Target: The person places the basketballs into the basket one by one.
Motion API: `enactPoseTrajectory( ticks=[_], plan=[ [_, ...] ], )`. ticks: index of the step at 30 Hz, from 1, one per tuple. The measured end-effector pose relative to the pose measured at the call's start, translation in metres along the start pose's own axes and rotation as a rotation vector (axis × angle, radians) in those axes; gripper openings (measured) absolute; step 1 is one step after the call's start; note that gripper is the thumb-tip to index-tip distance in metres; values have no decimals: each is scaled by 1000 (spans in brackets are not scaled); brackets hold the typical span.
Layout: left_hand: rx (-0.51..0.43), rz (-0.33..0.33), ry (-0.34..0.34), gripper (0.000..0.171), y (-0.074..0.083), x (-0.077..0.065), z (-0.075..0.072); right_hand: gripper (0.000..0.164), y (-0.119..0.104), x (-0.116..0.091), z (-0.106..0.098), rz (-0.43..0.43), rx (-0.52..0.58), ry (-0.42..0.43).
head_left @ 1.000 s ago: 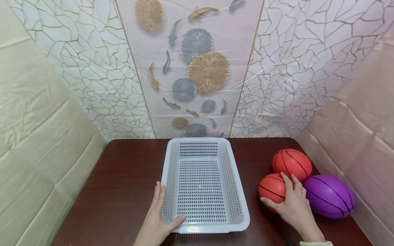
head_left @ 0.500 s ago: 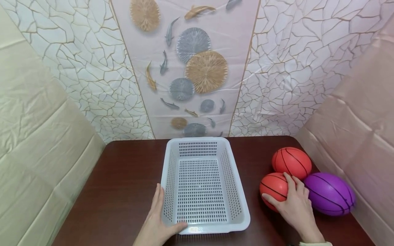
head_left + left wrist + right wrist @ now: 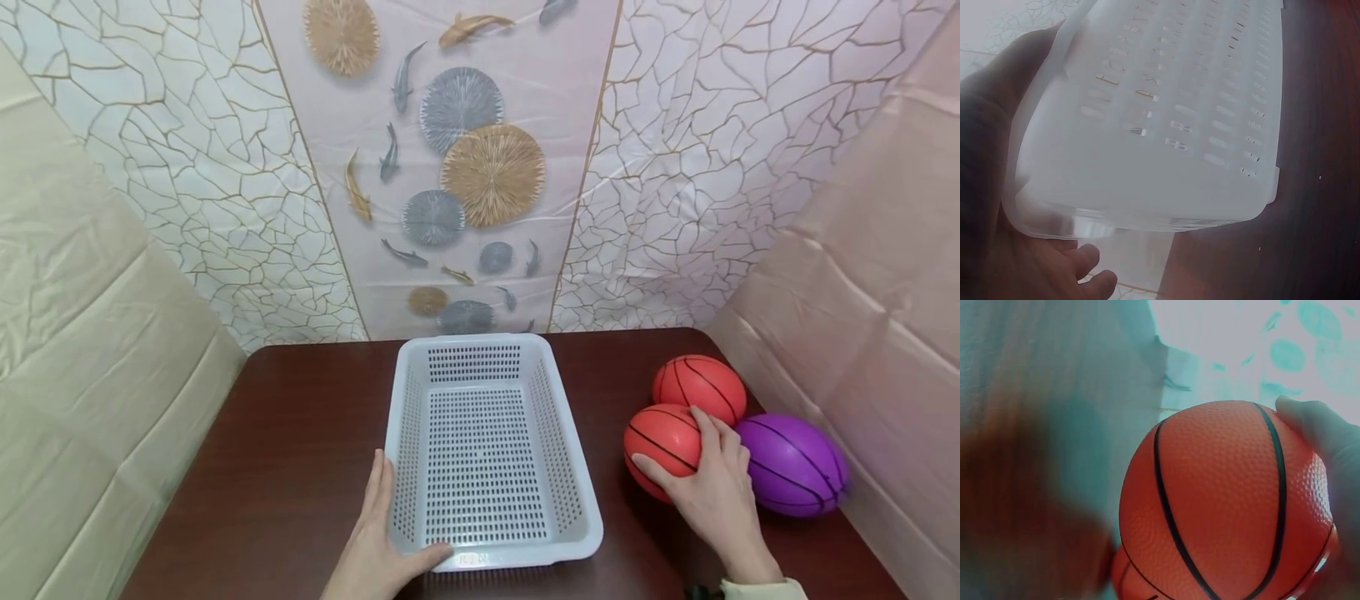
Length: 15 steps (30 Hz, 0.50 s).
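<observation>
A pale grey plastic basket (image 3: 498,557) with slotted walls stands mid-table. At its near left corner my left hand (image 3: 375,537) holds the rim, thumb over the front edge and fingers along the outer left side. In the left wrist view, the white basket wall (image 3: 1104,169) fills the middle, with fingertips (image 3: 1094,272) below the rim. My right hand (image 3: 716,500) grips a small red toy basketball (image 3: 660,450), thumb on the left side and fingers over the top right. The right wrist view shows this red toy basketball (image 3: 1222,494) close up.
A second red toy basketball (image 3: 697,385) lies behind the held one. A purple toy basketball (image 3: 795,467) sits to its right, near the beige padded wall (image 3: 862,367). The dark brown table (image 3: 300,467) ends at a patterned back wall (image 3: 465,200).
My right hand and the gripped red toy basketball have risen slightly. The left hand keeps its place on the basket corner. The whole head view has shifted a little.
</observation>
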<state>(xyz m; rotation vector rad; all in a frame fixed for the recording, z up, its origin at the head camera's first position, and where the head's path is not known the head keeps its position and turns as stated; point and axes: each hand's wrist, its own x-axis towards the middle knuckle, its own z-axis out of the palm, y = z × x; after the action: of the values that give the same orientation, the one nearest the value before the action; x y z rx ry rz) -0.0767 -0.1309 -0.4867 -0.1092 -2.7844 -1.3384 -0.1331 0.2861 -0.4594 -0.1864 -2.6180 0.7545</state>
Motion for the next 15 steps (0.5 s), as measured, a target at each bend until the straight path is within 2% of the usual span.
enactPoseTrajectory(
  ticks=[8,15],
  plan=[
    [8,53,7,132,-4,1,1,107,-24,1,-12,-10,94,36],
    [3,61,-2,132,-4,1,0,108,-43,0,-18,-29,130,49]
  ],
)
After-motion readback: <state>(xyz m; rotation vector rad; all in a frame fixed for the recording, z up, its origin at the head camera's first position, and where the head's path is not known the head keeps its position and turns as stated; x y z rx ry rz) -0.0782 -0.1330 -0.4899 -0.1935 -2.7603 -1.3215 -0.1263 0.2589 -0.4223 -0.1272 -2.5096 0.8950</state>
